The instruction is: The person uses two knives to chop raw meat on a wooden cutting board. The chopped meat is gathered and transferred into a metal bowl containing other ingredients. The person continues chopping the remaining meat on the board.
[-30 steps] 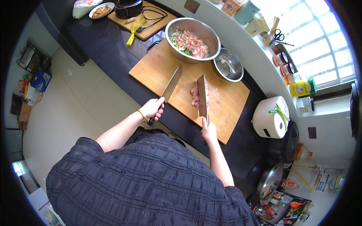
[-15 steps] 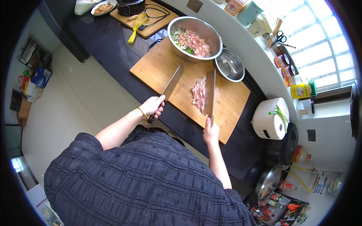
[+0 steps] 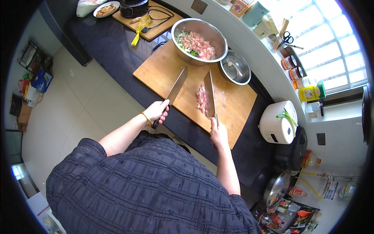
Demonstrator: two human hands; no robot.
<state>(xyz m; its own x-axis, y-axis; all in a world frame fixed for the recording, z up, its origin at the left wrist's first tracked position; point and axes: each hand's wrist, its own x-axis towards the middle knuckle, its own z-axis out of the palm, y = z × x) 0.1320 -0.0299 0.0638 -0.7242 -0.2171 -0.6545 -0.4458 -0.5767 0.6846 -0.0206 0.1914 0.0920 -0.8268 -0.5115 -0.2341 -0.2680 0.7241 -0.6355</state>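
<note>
My left hand is closed around the black handle of a kitchen knife, its blade slanting up over the near-left edge of the wooden cutting board. In my right hand is a second knife, a cleaver, whose blade lies along the right side of a strip of chopped raw meat. The blade hides part of that meat. At the board's far edge stands a large steel bowl holding minced meat and chopped greens.
A smaller steel bowl sits right of the large one. A white rice cooker with green onion on its lid stands at the right. Farther left, a second board carries a black appliance and cord. Jars line the windowsill.
The cleaver in my right hand has shifted slightly left and tilted, its tip now farther left over the meat. My left hand and its knife have barely moved.
</note>
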